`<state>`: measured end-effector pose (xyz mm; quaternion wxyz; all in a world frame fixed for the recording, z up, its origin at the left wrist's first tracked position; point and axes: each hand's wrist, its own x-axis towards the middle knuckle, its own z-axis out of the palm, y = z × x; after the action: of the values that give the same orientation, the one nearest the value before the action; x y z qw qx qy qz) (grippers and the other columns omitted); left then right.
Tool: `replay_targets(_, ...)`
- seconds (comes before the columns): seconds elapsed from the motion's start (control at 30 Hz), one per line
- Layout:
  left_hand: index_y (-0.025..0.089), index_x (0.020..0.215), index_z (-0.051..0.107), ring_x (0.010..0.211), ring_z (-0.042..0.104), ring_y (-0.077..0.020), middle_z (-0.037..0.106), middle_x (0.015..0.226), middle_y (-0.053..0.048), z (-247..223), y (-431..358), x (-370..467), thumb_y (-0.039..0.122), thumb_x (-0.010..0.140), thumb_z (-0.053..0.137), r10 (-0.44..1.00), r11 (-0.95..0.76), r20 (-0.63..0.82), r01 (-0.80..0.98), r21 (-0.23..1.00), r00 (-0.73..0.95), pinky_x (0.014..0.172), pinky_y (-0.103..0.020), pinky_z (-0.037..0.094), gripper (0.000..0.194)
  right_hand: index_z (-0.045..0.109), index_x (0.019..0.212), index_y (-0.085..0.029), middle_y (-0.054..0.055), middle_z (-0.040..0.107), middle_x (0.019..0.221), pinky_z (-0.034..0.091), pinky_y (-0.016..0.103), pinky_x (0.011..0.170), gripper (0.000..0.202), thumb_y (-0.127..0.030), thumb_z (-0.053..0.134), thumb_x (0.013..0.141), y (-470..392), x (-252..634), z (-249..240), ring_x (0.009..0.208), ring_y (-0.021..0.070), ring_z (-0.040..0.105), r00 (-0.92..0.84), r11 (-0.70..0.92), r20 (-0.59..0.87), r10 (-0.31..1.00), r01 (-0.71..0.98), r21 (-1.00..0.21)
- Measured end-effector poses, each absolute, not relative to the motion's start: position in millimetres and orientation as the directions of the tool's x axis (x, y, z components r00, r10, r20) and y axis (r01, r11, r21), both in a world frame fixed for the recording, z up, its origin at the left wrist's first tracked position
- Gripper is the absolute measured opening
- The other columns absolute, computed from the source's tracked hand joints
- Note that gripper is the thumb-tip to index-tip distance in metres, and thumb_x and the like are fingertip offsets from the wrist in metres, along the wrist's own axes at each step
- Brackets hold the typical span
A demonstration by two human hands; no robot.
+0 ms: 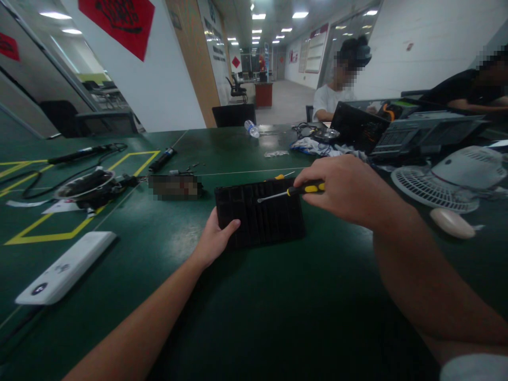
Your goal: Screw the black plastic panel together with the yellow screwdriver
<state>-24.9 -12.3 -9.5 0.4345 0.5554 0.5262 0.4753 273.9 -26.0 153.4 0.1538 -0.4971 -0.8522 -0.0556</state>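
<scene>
A black ribbed rectangular panel (264,219) is at the middle of the green table. My left hand (216,237) grips its left edge, the thumb lying on its face. In my right hand (341,188) is a screwdriver (305,189) with a black and yellow handle, its metal shaft pointing left across the panel. The shaft's tip is over the panel's upper middle; whether it touches is hard to tell. Behind the panel's top edge, a second yellow-handled tool (280,177) shows in part.
On the green table (278,317), a white power strip (67,267) lies left, near coiled cables (89,185) and a blurred block (175,187). At right are a white fan (440,180), a pale mouse-like object (452,222) and computer parts (420,135). Two people sit beyond.
</scene>
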Motion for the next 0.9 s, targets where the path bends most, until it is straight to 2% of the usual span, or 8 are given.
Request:
replay_targets(0.37,0.022,0.138,0.055,0.131,0.065,-0.0356,0.068,0.139,-0.014,-11.2,-12.2,-24.9,0.038,0.082,0.079,0.998,-0.053,0.058,0.143,0.988,-0.031,0.113,-0.06,0.052,0.063,0.084,0.108,-0.023,0.009,0.081,0.106,0.049,0.042,0.088,0.027,-0.026,0.066,0.089,-26.6,272.1,151.8,0.099,0.0299,0.072,-0.45,0.49,0.298,0.842,0.869,-0.071)
replay_targets(0.63,0.021,0.139,0.054,0.133,0.065,-0.0349,0.067,0.141,-0.014,-12.3,-11.5,-26.1,0.038,0.084,0.078,0.997,-0.076,0.079,0.156,0.985,-0.014,0.115,-0.059,0.051,0.063,0.084,0.107,-0.023,0.008,0.083,0.101,0.048,0.04,0.076,0.029,-0.034,0.064,0.09,-30.4,270.3,152.2,0.09,0.0288,0.073,-0.379,0.405,0.274,0.884,0.913,-0.047)
replay_targets(0.8,0.02,0.138,0.054,0.131,0.065,-0.0351,0.068,0.139,-0.014,-13.8,-10.7,-27.2,0.039,0.082,0.08,0.997,-0.068,0.072,0.145,0.987,-0.027,0.116,-0.059,0.05,0.064,0.08,0.093,-0.017,0.013,0.079,0.096,0.042,0.037,0.07,0.04,-0.042,0.049,0.101,-29.3,268.2,150.7,0.088,0.0279,0.069,-0.401,0.406,0.174,0.899,0.914,0.01)
replay_targets(0.9,0.021,0.139,0.053,0.13,0.066,-0.0348,0.068,0.138,-0.014,-13.5,-11.6,-26.7,0.038,0.083,0.079,0.998,-0.053,0.057,0.139,0.989,-0.024,0.114,-0.059,0.052,0.064,0.073,0.085,-0.017,0.012,0.075,0.089,0.039,0.037,0.07,0.049,-0.042,0.038,0.107,-28.6,267.5,151.4,0.08,0.0244,0.066,-0.425,0.435,0.129,0.896,0.898,-0.064)
